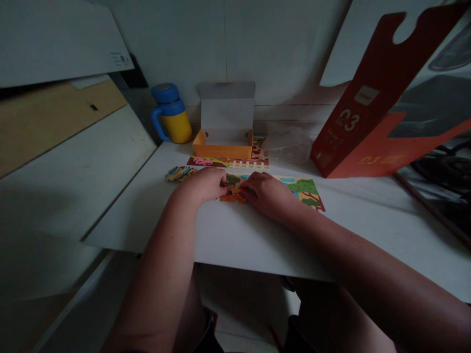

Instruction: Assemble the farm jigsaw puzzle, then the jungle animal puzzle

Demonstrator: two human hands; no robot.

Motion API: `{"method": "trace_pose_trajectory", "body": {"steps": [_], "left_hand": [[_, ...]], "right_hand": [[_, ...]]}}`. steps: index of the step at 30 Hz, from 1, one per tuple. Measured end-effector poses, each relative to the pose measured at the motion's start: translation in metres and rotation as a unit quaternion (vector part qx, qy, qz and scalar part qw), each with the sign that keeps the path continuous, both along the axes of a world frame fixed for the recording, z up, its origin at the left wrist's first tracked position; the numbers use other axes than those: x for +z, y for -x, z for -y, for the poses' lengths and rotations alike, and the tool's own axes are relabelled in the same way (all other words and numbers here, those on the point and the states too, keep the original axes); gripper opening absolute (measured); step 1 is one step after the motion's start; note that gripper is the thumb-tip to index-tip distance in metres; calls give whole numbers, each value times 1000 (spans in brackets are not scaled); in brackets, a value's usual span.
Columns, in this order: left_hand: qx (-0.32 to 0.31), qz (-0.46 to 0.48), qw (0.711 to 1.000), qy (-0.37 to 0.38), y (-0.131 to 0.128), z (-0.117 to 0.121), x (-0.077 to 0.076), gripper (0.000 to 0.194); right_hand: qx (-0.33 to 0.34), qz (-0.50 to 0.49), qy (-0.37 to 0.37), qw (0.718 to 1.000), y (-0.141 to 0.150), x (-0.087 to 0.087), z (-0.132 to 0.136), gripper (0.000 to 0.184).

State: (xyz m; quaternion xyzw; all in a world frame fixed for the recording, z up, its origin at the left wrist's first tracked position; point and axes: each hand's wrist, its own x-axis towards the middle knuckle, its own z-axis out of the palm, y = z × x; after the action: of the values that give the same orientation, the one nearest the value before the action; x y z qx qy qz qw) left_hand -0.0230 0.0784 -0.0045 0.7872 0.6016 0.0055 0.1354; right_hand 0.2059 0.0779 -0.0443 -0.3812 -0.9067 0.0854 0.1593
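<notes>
A colourful puzzle (300,186) with trees, pond-blue patches and animals lies flat across the table in front of me. My left hand (210,185) is at its left part, thumb and fingers pinched on an orange puzzle piece (232,198) at the near edge. From the right, my right hand (265,192) bends its fingers down onto the same orange area, closed against it. The two hands nearly meet there, and they cover part of the picture. Beside my left wrist lies a small pile of loose puzzle pieces (179,173), partly hidden.
An open orange box (222,151) stands behind the puzzle on a printed farm picture sheet (206,161). Left of it is a blue-and-yellow jug (176,122). Crumpled clear plastic (287,142) and a large red box (353,127) stand at the right. The table's front edge (257,269) runs below my forearms.
</notes>
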Motion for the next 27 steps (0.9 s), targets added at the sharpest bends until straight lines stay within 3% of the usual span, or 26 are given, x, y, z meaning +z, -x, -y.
{"method": "trace_pose_trajectory", "body": {"steps": [10,16,22,27], "left_hand": [[8,-9,1000,-29,-4,2,0,14],[19,16,999,-40,-15,1,0,6],[15,42,998,-50,-15,-6,-10,6],[12,60,995,-82,-8,-9,-12,6]], "right_hand": [[-4,-5,3,1000,0,1,0,23],[-1,-5,16,1000,0,1,-3,27],[10,-2,16,1000,-1,2,-2,22],[20,11,-44,999,-15,21,13,21]]}}
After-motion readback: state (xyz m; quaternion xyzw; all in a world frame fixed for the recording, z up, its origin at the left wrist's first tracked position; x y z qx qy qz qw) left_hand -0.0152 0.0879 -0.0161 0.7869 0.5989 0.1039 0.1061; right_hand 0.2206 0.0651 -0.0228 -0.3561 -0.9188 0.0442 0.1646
